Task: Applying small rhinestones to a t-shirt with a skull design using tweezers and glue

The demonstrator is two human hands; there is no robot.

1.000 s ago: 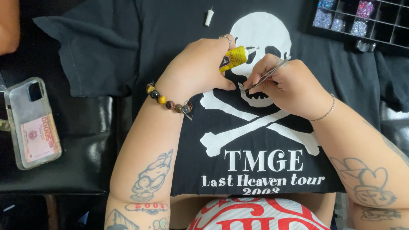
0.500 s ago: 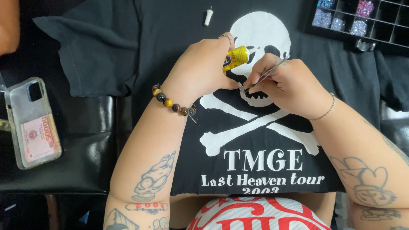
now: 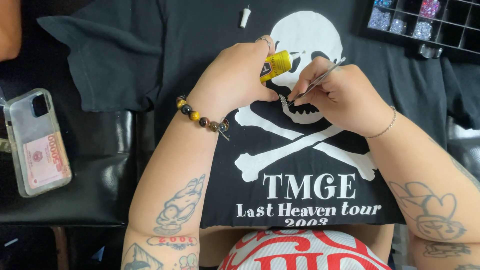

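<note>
While a short row of rhinestones (image 3: 283, 100) sat on the black T-shirt's (image 3: 200, 60) skull print, the right hand (image 3: 340, 95) pinched tweezers (image 3: 316, 81) at it; the left hand (image 3: 235, 80) gripped a yellow glue tube (image 3: 276, 65) ready, bead tray (image 3: 425, 25) within reach.

— What's in the left hand (image 3: 235, 80)?
— A small yellow glue tube (image 3: 276, 65), gripped over the black T-shirt (image 3: 200, 55).
— And the right hand (image 3: 345, 95)?
— It pinches slim tweezers (image 3: 316, 82), tip at a row of tiny stones (image 3: 283, 101) on the white skull print (image 3: 305, 35).
</note>
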